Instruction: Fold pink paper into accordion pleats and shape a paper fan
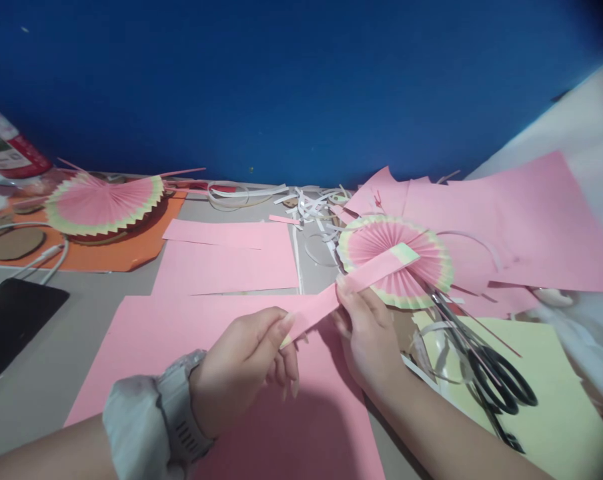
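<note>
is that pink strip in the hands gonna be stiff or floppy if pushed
The pink strip is probably fairly stiff lengthwise, as its end juts straight beyond the right hand. It looks like paper, so likely light, and a hard push might crease it.

Blue wall [281,87] behind, black device [19,323] at left — white cable [52,253] nearby, red-labelled bottle [11,145]

The strip [317,311] was pink, pale green at its two-o'clock end; the nine-o'clock fan [106,207] and three-o'clock fan [380,235] were pink, rimmed yellow-green.
</note>
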The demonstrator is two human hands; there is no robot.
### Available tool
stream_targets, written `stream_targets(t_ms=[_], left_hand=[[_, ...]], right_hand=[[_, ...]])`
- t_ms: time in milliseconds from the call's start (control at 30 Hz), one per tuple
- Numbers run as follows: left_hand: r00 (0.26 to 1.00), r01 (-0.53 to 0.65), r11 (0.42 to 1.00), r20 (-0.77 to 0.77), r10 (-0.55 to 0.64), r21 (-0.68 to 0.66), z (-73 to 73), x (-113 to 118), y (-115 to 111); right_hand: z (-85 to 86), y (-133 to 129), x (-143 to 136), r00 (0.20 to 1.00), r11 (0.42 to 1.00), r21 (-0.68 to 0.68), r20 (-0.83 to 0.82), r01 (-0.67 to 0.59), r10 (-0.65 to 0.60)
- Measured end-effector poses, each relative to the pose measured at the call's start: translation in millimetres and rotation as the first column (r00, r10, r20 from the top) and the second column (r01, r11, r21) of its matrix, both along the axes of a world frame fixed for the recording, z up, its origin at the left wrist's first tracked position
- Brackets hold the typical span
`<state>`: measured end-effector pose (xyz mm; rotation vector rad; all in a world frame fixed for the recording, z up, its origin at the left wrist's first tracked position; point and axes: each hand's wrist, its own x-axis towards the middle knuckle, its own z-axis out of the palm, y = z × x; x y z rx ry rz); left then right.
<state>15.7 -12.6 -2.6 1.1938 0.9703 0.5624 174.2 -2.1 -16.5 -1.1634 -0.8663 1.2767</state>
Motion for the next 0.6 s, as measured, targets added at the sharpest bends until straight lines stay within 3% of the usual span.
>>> stream_targets(t_ms=[100, 167, 233, 367, 600], left_hand=[[1.0, -0.018, 1.0, 0.01, 0.018, 0.007, 1.2, 0.5, -1.3], [1.0, -0.006, 1.0, 0.013, 0.006, 0.023, 1.8, 0.8, -1.6], [1.0, 0.014, 0.999, 0.012, -0.014, 0.039, 2.0, 0.8, -1.5], [0.998, 0.06, 0.998, -0.011, -0.06, 0.033, 2.0, -0.3, -2.1], [0.996, 0.078, 0.997, 0.033, -0.078, -0.009, 1.4, -1.2, -4.2]], right_hand=[[4.2, -2.0, 0.7, 0.965, 0.967, -0.001, 0.05, -0.256, 0.256], [7.6, -3.7, 0.8, 0.884, 0.89, 0.026, 0.129, -0.456, 0.449], [9.9, -5.2, 0.5, 0.816, 0.829, 0.048, 0.217, -0.557, 0.535], [9.3, -7.4, 0.2, 0.787, 0.811, 0.042, 0.274, -0.584, 0.552], [9.5, -8.1, 0.4, 0.793, 0.799, 0.043, 0.165, -0.6, 0.587]])
